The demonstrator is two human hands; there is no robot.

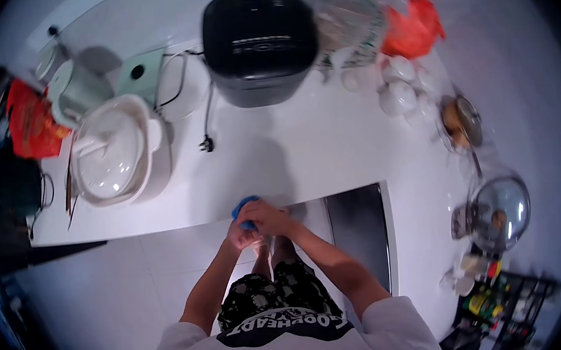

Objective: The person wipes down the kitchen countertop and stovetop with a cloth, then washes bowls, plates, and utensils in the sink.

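A crumpled blue cloth (245,204) is bunched between my two hands at the counter's front edge. My left hand (240,236) is closed on its lower part. From the right, my right hand (266,217) wraps over the cloth, its fingers close to my left hand. Most of the cloth is hidden by the fingers. Beyond my hands, a black rice cooker (260,47) stands at the back of the white counter (332,149). Its power plug (206,144) lies on the counter with the prongs showing.
At left stand a lidded white pot (114,151), a pale green jug (78,90) and a red bag (36,122). Right of the cooker are a clear plastic bag (349,17), an orange bag (413,21) and several white pieces (400,87). A glass lid (501,213) sits farther right.
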